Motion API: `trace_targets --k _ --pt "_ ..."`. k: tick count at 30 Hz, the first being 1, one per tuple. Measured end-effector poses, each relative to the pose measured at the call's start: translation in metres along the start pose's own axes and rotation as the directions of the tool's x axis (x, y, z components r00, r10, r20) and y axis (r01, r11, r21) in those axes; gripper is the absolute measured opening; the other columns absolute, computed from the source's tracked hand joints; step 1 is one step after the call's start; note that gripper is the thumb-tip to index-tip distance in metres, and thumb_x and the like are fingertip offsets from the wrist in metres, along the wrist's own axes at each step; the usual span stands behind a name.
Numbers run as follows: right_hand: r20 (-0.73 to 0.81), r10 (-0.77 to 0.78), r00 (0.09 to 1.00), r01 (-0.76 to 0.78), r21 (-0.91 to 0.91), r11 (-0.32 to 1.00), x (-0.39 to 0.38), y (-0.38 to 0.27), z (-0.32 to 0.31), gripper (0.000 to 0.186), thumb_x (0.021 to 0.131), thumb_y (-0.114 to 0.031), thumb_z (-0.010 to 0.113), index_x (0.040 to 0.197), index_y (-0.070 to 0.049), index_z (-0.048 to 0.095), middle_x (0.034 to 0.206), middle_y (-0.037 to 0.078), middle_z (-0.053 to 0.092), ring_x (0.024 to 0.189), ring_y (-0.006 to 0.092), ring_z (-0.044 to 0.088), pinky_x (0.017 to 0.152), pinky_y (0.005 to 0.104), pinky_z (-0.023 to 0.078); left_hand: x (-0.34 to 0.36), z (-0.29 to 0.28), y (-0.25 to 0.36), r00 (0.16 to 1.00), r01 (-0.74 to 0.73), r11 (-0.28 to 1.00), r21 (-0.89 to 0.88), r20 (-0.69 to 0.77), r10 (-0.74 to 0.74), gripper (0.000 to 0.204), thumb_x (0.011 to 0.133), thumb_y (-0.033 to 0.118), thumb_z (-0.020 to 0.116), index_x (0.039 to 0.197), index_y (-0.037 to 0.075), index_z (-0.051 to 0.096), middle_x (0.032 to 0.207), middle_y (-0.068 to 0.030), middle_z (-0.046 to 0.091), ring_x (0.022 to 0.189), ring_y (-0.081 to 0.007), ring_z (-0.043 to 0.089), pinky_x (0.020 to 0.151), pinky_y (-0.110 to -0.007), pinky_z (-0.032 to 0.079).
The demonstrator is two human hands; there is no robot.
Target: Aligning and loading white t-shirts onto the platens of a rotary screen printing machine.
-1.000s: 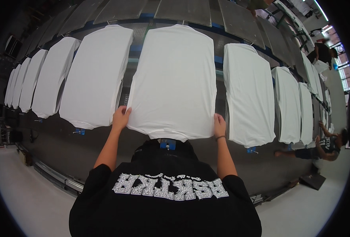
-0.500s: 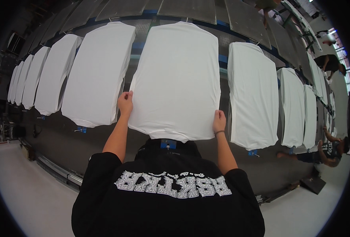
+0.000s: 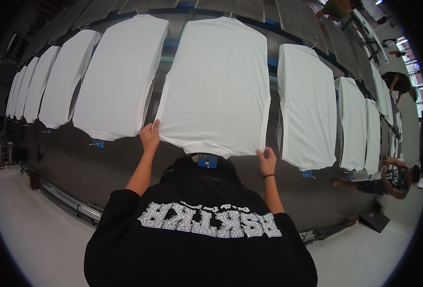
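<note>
A white T-shirt [image 3: 216,86] lies stretched over a flat board in front of me, its near hem curving above a blue bracket [image 3: 207,160]. At its near left corner, my left hand [image 3: 150,136] is closed, pinching the shirt's edge between thumb and fingers. My right hand [image 3: 267,160] is closed on the near right corner, thumb and fingers gripping the cloth, with small creases beside them. Most of the board is hidden under the cloth.
Another white shirt [image 3: 118,79] on a board stands close on the left, and one more [image 3: 307,107] on the right. Several others curve away on both sides. Grey panels [image 3: 300,21] line the far side. A person [image 3: 395,179] works at the right.
Both hands have slid nearer along the shirt's sides to its near corners. The shirts and boards appear slightly higher in the picture.
</note>
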State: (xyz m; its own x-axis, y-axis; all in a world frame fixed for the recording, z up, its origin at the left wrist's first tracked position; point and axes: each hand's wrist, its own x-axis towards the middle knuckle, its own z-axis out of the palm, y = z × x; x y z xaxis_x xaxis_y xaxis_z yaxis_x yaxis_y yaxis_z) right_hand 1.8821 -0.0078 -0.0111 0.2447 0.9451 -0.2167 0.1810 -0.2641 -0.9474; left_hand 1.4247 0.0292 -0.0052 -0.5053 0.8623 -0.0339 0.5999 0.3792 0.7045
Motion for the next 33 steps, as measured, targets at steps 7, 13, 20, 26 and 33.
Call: trace_targets --k 7,13,20,26,33 --pt "0.153 0.317 0.936 -0.316 -0.031 0.948 0.000 -0.015 -0.012 0.016 0.082 -0.015 0.068 0.086 -0.008 0.054 0.070 -0.001 0.054 0.054 0.0102 0.053 0.047 0.0195 0.039 -0.027 -0.031 0.023 0.979 0.190 0.951 -0.243 0.117 -0.166 0.039 0.077 0.029 0.072 0.088 -0.006 0.058 0.071 -0.0082 0.052 0.071 -0.0185 0.056 0.049 -0.032 0.051" --pt "0.110 0.419 0.901 -0.433 0.278 0.858 -0.004 -0.026 -0.002 0.014 0.083 -0.012 0.065 0.084 -0.007 0.052 0.074 0.002 0.056 0.060 0.0155 0.062 0.049 0.0226 0.049 -0.017 -0.042 0.039 0.818 0.532 0.768 -0.356 0.451 -0.358 0.026 0.083 0.017 0.065 0.098 -0.003 0.058 0.079 -0.0101 0.056 0.070 -0.0226 0.063 0.049 -0.030 0.056" --pt "0.176 0.410 0.895 -0.446 0.305 0.842 0.003 -0.033 -0.010 0.009 0.081 -0.003 0.062 0.080 0.001 0.054 0.075 0.007 0.058 0.066 0.0169 0.063 0.061 0.0282 0.057 -0.008 -0.045 0.020 0.750 0.628 0.612 -0.481 0.585 -0.309 0.019 0.085 0.008 0.060 0.094 -0.008 0.056 0.086 -0.0133 0.059 0.070 -0.0232 0.064 0.060 -0.031 0.058" --pt "0.166 0.406 0.899 -0.438 0.312 0.843 0.004 -0.024 -0.012 0.007 0.079 -0.001 0.060 0.076 0.001 0.054 0.071 0.005 0.055 0.063 0.0149 0.059 0.065 0.0305 0.058 -0.011 -0.048 0.016 0.735 0.644 0.559 -0.522 0.625 -0.263 0.018 0.087 0.004 0.055 0.098 -0.010 0.053 0.091 -0.0157 0.059 0.071 -0.0245 0.064 0.066 -0.033 0.058" --pt "0.220 0.380 0.899 -0.434 0.315 0.844 0.000 -0.010 -0.017 0.005 0.079 -0.002 0.057 0.082 0.001 0.055 0.076 0.004 0.054 0.068 0.0132 0.055 0.070 0.0310 0.056 -0.018 -0.051 0.014 0.745 0.643 0.475 -0.600 0.635 -0.206 0.015 0.087 0.002 0.053 0.096 -0.009 0.054 0.092 -0.0146 0.059 0.077 -0.0233 0.064 0.071 -0.033 0.058"
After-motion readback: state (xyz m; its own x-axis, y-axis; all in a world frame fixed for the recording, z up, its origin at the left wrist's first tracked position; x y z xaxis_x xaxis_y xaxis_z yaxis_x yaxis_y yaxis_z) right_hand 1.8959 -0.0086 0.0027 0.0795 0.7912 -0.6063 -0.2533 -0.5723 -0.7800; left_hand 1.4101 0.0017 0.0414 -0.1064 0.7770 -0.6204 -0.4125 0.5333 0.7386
